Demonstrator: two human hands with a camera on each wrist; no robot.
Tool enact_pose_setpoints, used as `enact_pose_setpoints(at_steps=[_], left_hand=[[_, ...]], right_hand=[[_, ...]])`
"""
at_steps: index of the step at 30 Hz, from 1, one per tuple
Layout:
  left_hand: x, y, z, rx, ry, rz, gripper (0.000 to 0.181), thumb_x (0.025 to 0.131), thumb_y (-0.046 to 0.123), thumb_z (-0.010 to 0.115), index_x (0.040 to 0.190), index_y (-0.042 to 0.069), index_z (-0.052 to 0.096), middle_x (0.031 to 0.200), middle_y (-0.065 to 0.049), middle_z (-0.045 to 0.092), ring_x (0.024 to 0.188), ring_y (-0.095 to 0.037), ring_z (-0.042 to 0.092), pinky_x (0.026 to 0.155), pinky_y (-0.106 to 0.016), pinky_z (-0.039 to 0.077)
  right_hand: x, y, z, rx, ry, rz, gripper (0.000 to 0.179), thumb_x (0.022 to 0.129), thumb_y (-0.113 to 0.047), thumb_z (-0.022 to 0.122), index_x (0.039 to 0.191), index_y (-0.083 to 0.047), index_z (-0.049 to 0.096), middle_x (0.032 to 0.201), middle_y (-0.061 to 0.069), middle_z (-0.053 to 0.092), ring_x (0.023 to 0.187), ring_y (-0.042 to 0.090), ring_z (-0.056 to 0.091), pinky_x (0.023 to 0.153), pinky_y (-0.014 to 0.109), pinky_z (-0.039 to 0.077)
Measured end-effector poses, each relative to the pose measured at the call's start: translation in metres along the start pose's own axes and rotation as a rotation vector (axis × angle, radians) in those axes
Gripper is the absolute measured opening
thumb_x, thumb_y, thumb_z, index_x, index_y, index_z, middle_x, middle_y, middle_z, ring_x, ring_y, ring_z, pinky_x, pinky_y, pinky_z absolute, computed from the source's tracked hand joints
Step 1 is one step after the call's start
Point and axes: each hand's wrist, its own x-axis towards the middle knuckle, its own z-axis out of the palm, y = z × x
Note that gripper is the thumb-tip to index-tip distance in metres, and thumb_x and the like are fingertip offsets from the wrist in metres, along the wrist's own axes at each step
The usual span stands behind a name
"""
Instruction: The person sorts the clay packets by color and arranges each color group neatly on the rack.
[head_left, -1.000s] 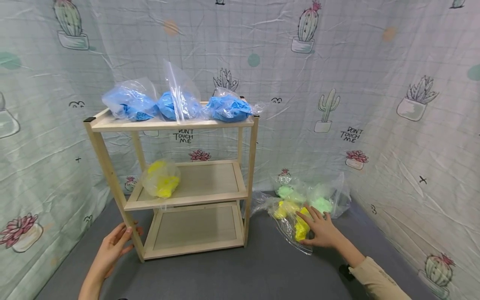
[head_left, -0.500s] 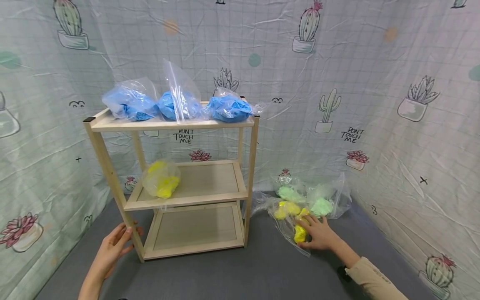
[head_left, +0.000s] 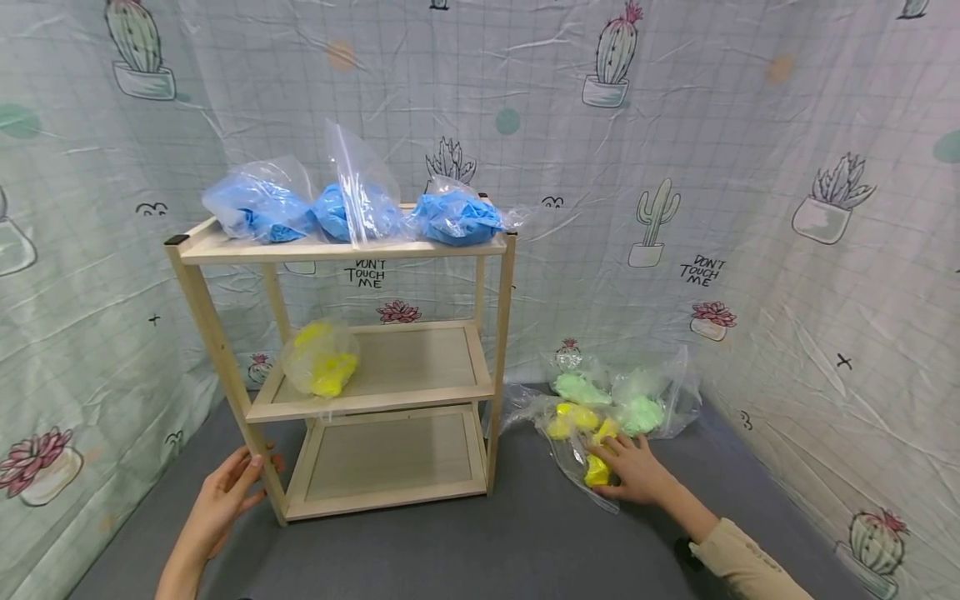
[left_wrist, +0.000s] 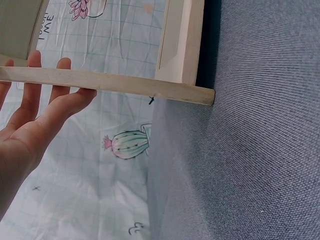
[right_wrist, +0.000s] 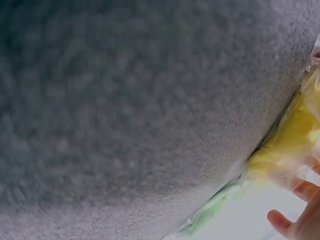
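Observation:
A wooden three-tier shelf [head_left: 367, 408] stands on the dark cloth. My left hand [head_left: 225, 492] holds its front left leg [left_wrist: 125, 82], thumb on the near side and fingers behind. On the right, my right hand [head_left: 633, 471] rests with spread fingers on a clear bag of yellow material [head_left: 597, 472]. In the right wrist view, its fingers [right_wrist: 302, 190] touch the plastic over the yellow [right_wrist: 295, 130]. Another yellow-filled bag [head_left: 572, 419] lies just behind. On the middle tier sits one more yellow-filled bag [head_left: 322, 367].
The top tier carries three clear bags of blue material [head_left: 262, 208]. Light green bags [head_left: 641, 414] lie behind my right hand, against the printed curtain [head_left: 750, 125]. Dark cloth [head_left: 450, 550] covers the surface in front of the shelf.
My right hand has shifted slightly down and its fingers have drawn in on the yellow-filled bag, which has bunched a little. The left hand stays on the shelf leg.

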Motion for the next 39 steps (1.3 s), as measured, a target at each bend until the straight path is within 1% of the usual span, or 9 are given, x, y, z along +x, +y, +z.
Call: enact_pose_setpoints(at_steps=[3, 7, 13, 17, 20, 27, 34, 39], left_hand=[[0.0, 0.0, -0.001, 0.0, -0.001, -0.004, 0.035, 0.097, 0.028, 0.037, 0.129, 0.017, 0.042, 0.099, 0.025, 0.059, 0.092, 0.012, 0.054, 0.069, -0.02, 0.048], [-0.001, 0.001, -0.001, 0.003, 0.002, -0.011, 0.035, 0.096, 0.029, 0.037, 0.129, 0.017, 0.042, 0.099, 0.025, 0.059, 0.092, 0.012, 0.053, 0.069, -0.021, 0.049], [-0.001, 0.001, 0.0, 0.016, 0.007, -0.021, 0.035, 0.096, 0.03, 0.037, 0.128, 0.016, 0.042, 0.097, 0.026, 0.059, 0.092, 0.012, 0.053, 0.069, -0.024, 0.05], [-0.001, 0.001, 0.001, 0.019, 0.004, -0.014, 0.036, 0.096, 0.03, 0.037, 0.129, 0.015, 0.042, 0.096, 0.026, 0.059, 0.092, 0.012, 0.053, 0.069, -0.024, 0.05], [-0.001, 0.0, 0.001, 0.015, 0.001, -0.004, 0.036, 0.097, 0.029, 0.037, 0.129, 0.014, 0.042, 0.097, 0.026, 0.059, 0.093, 0.012, 0.053, 0.069, -0.024, 0.05], [-0.001, 0.001, 0.0, 0.02, 0.0, -0.002, 0.036, 0.097, 0.029, 0.037, 0.129, 0.014, 0.041, 0.098, 0.025, 0.059, 0.093, 0.013, 0.053, 0.07, -0.026, 0.05], [-0.002, 0.002, 0.001, 0.02, 0.003, -0.006, 0.036, 0.097, 0.028, 0.036, 0.13, 0.014, 0.041, 0.099, 0.024, 0.059, 0.093, 0.011, 0.054, 0.07, -0.025, 0.05], [-0.002, 0.003, 0.001, 0.049, 0.013, -0.019, 0.038, 0.097, 0.03, 0.036, 0.131, 0.012, 0.039, 0.098, 0.026, 0.058, 0.093, 0.011, 0.053, 0.071, -0.031, 0.051]], right_hand=[[0.001, -0.001, 0.002, -0.033, 0.057, -0.04, 0.058, 0.075, -0.052, 0.063, 0.122, -0.02, 0.053, 0.106, 0.006, 0.054, 0.093, 0.025, 0.048, 0.074, 0.054, 0.035], [0.001, -0.002, 0.004, -0.061, 0.123, -0.082, 0.055, 0.074, -0.049, 0.066, 0.119, -0.019, 0.055, 0.099, 0.003, 0.055, 0.086, 0.021, 0.046, 0.07, 0.051, 0.035], [-0.001, -0.004, 0.002, -0.088, 0.179, -0.094, 0.05, 0.073, -0.044, 0.068, 0.113, -0.017, 0.058, 0.094, 0.001, 0.054, 0.08, 0.019, 0.045, 0.07, 0.049, 0.034], [-0.004, -0.004, -0.001, -0.096, 0.212, -0.098, 0.048, 0.071, -0.042, 0.07, 0.111, -0.017, 0.059, 0.092, 0.0, 0.053, 0.078, 0.018, 0.044, 0.07, 0.049, 0.035], [-0.007, -0.005, -0.004, -0.095, 0.213, -0.094, 0.049, 0.071, -0.043, 0.07, 0.111, -0.018, 0.058, 0.093, 0.0, 0.053, 0.08, 0.018, 0.044, 0.071, 0.05, 0.034], [-0.014, -0.008, -0.017, -0.087, 0.191, -0.047, 0.05, 0.072, -0.045, 0.069, 0.113, -0.02, 0.057, 0.097, -0.001, 0.054, 0.086, 0.018, 0.046, 0.074, 0.053, 0.036], [-0.017, -0.011, -0.032, -0.065, 0.217, -0.051, 0.05, 0.072, -0.043, 0.069, 0.115, -0.02, 0.056, 0.097, 0.0, 0.053, 0.088, 0.019, 0.047, 0.075, 0.054, 0.036], [-0.015, -0.013, -0.041, -0.062, 0.235, -0.051, 0.053, 0.073, -0.044, 0.068, 0.118, -0.02, 0.053, 0.101, 0.0, 0.053, 0.093, 0.022, 0.048, 0.077, 0.054, 0.034]])
